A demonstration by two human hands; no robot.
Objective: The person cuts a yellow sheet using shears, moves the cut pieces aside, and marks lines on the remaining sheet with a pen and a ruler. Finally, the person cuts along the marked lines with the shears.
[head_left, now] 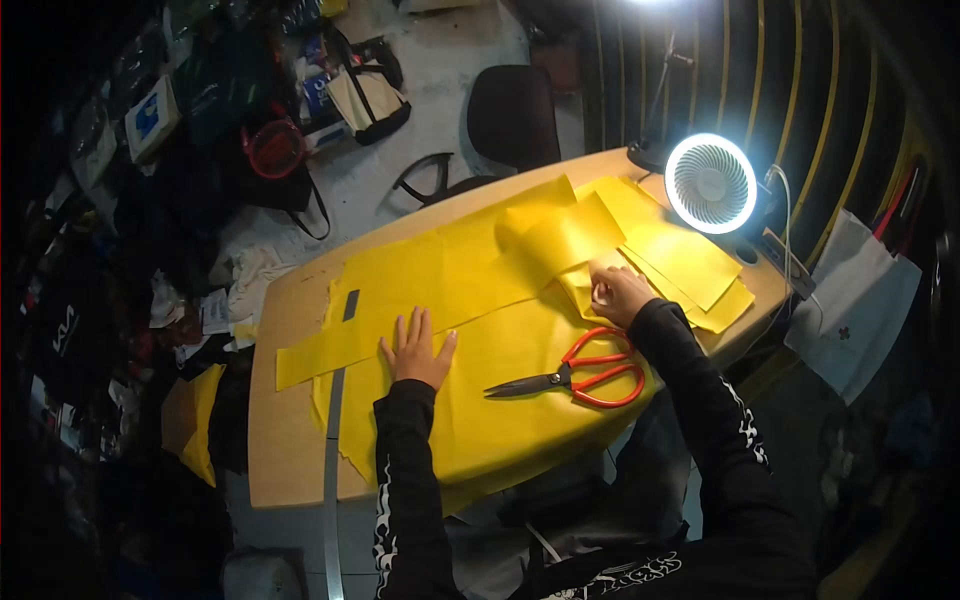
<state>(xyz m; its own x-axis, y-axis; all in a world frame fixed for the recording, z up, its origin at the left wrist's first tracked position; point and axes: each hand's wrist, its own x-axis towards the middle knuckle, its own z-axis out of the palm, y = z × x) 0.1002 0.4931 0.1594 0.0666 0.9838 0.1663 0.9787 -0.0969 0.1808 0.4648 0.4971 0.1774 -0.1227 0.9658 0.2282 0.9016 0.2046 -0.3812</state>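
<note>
Yellow sheet material [480, 370], perhaps fabric, covers much of the table in overlapping layers. My left hand [418, 355] lies flat on it with the fingers spread. To the right, my right hand [620, 293] is closed, thumb and fingers pinched at the edge of a folded yellow piece [565, 240]. Just below that hand rest scissors [565, 380] with orange-red handles, their blades pointing left. A long metal ruler [336, 410] runs past the left hand, partly under a yellow strip [300, 366] and hanging over the near edge.
A lit ring lamp with a fan [710, 184] stands at the table's right end, beside stacked yellow pieces [690, 262]. A dark chair [512, 115] is behind the wooden table [275, 450]. A white bag [850, 310] hangs at right. Bags and clutter fill the left floor.
</note>
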